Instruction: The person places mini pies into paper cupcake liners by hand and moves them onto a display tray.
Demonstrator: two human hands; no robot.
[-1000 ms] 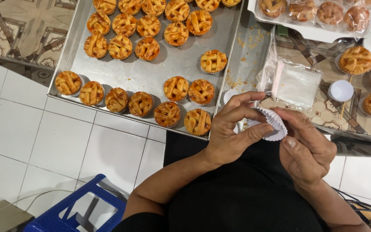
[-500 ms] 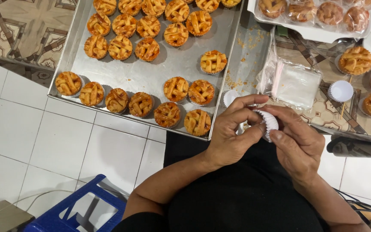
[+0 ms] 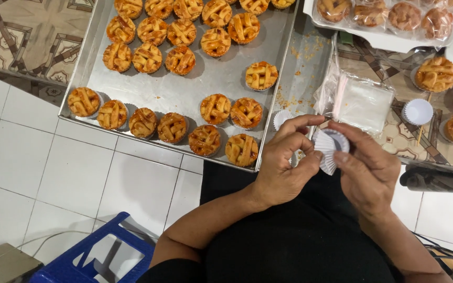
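Note:
Both my hands meet over my lap at a small stack of white fluted paper cups (image 3: pixel 330 149). My left hand (image 3: pixel 284 162) pinches the stack's left edge with thumb and fingers. My right hand (image 3: pixel 367 170) grips the stack from the right, thumb on top. Just beyond my hands lies a metal baking tray (image 3: pixel 184 91) holding several lattice-topped tarts (image 3: pixel 241 149), the nearest row at the tray's front edge. A single white paper cup (image 3: pixel 281 118) lies on the tray by my left fingers.
A stack of clear plastic bags (image 3: pixel 360 103) and a white paper cup (image 3: pixel 418 111) lie on the patterned surface at right, with more tarts (image 3: pixel 436 74). A white tray of wrapped tarts (image 3: pixel 394 18) sits top right. A blue plastic stool (image 3: pixel 98 257) stands lower left on white floor tiles.
My hands have kept working the paper cups, the right hand shifting slightly left and closing over the stack. The tray and tarts have not moved.

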